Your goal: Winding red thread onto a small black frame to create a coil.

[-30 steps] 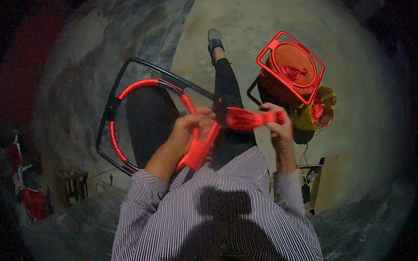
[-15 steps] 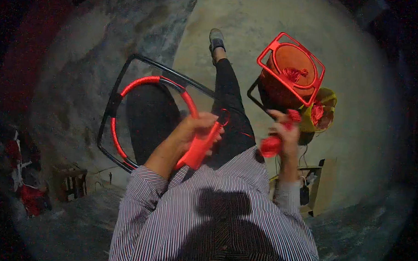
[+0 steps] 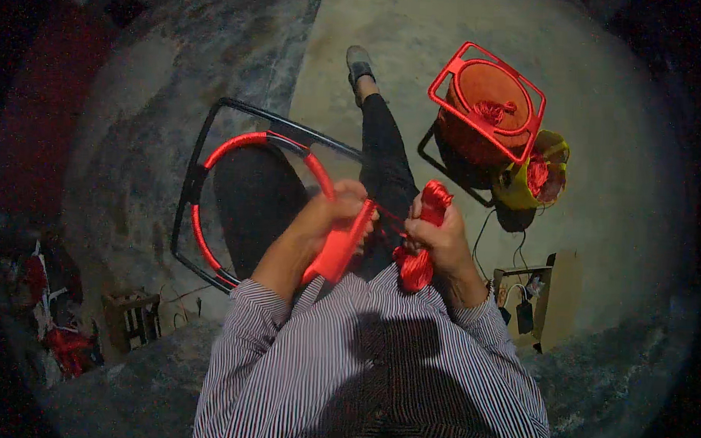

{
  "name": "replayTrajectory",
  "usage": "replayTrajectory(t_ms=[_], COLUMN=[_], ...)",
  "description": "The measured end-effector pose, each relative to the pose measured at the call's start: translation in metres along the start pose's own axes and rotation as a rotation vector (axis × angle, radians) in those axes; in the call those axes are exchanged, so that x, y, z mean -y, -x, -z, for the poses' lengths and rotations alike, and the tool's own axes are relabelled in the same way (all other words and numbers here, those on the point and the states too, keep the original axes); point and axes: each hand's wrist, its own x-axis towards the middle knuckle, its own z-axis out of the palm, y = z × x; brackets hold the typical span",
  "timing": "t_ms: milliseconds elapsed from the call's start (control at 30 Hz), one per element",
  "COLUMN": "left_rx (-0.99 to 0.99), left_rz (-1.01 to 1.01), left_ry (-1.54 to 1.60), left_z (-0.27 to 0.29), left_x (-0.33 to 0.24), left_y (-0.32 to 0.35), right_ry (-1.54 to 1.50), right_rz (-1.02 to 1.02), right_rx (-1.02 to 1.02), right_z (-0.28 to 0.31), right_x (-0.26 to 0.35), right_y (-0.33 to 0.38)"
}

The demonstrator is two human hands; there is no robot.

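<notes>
A black metal frame (image 3: 292, 129) with a round ring leans across my lap on the left, and red cord (image 3: 233, 142) is wound tightly around much of the ring. My left hand (image 3: 329, 220) is closed round the ring's right side, above a wide, flat red section (image 3: 338, 253). In my right hand (image 3: 445, 239) is a hank of red cord (image 3: 416, 271), its ends bulging out above and below the fist. A thin red strand runs between the two hands. The fingertips of my left hand are partly hidden.
At the right, a red frame with a ring (image 3: 541, 110) rests on an orange-brown round seat (image 3: 490, 81), with loose red cord (image 3: 493, 111) on it. Beside it stands a yellow container (image 3: 514, 190) holding red material. A wooden piece (image 3: 560, 303) and dark cables lie lower right.
My right hand has come left and slightly down with the hank, closer to my left hand. My left hand keeps its grip on the ring in nearly the same place.
</notes>
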Motion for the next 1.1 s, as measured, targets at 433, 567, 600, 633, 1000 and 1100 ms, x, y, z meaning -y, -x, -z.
replayTrajectory(t_ms=[433, 567, 600, 633, 1000, 1100], left_rx=[-0.335, -0.326, -0.299, -0.274, -0.378, -0.429], left_rz=[-0.204, -0.317, -0.407, -0.498, -0.632, -0.723], left_ry=[-0.471, -0.724, -0.738, -0.753, -1.222, -1.14], left_z=[-0.067, -0.129, -0.138, -0.145, -0.108, -0.073], left_x=[-0.01, -0.021, -0.021, -0.021, 0.026, 0.034], left_y=[0.022, 0.017, 0.005, -0.005, -0.123, -0.131], right_ry=[0.109, -0.408, -0.472, -0.494, -0.64, -0.58], right_rz=[0.404, 0.75, 0.83, 0.851, 1.098, 1.062], right_rx=[-0.367, -0.416, -0.361, -0.37, 0.075, 0.049], right_z=[0.151, 0.207, 0.217, 0.222, 0.211, 0.193], right_x=[0.088, 0.096, 0.096, 0.096, 0.103, 0.112], right_y=[0.069, 0.113, 0.129, 0.141, 0.217, 0.217])
